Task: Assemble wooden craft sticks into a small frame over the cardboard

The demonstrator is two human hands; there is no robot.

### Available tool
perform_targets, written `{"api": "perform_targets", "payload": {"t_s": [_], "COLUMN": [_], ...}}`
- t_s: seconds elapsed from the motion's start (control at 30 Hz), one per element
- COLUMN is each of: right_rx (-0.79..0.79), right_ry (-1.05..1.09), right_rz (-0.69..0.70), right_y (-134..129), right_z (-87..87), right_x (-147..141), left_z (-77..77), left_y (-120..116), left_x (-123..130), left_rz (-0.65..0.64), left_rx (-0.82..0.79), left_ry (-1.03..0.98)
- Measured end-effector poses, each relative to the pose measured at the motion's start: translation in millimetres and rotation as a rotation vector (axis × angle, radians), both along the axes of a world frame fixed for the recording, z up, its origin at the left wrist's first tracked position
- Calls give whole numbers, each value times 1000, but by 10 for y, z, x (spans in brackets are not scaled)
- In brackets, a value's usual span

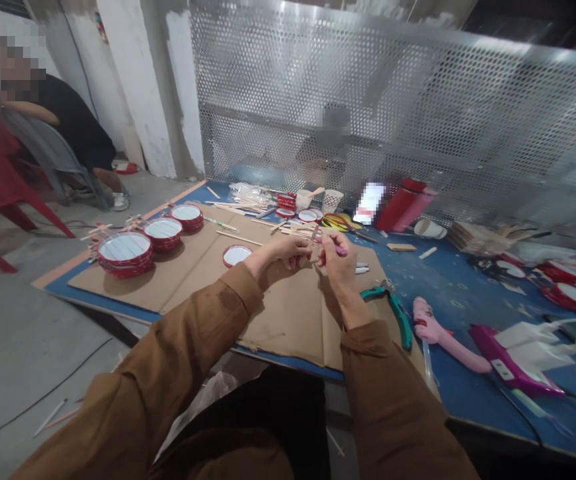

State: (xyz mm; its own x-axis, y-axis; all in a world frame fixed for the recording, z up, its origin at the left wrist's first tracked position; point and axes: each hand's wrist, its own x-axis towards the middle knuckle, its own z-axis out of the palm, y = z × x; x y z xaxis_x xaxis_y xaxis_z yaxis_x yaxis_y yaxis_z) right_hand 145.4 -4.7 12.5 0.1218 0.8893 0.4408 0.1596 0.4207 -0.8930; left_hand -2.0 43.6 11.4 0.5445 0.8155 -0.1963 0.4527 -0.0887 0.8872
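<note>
Brown sleeves (208,313) rise from bottom of frame, forearms angled inward; L hand (295,253) and R hand (339,263) meet nr ctr. R fingers clamp a pink tool (341,251); L fingers curl, grip on any pc. unclear. Small round tin (237,255), ctr-left, lies flat w/o sticks; three red tins (163,233), mid-left, carry sticks, apparently further along. Loose sticks (241,237), above ctr, await use; perforated panel (278,87) spans top.

Both hands (313,257) meet above brown cardboard (288,313) on the blue table (451,287).
</note>
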Motion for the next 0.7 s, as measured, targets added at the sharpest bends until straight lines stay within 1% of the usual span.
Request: {"api": "perform_targets", "payload": {"t_s": [0.17, 0.3, 0.37, 0.47, 0.6, 0.7], "right_rx": [-14, -44, -58, -81, -77, -67], "right_ry": [90, 186, 224, 248, 211, 187], "right_rz": [-92, -106, -106, -84, -40, -35], "right_y": [27, 52, 62, 60, 41, 35], "right_z": [-18, -29, -31, -28, -27, -32], "right_x": [32, 32, 28, 20, 7, 3], "left_z": [-18, 9, 23, 27, 12, 3], "left_y": [10, -18, -24, -19, -16, -19], "left_x": [3, 3, 3, 3, 4, 4], "left_rz": [9, 17, 9, 0, 1, -16], "left_rx": [-10, -43, -75, -75, -41, -29], "left_ry": [-15, -37, -26, -11, -13, -18]}}
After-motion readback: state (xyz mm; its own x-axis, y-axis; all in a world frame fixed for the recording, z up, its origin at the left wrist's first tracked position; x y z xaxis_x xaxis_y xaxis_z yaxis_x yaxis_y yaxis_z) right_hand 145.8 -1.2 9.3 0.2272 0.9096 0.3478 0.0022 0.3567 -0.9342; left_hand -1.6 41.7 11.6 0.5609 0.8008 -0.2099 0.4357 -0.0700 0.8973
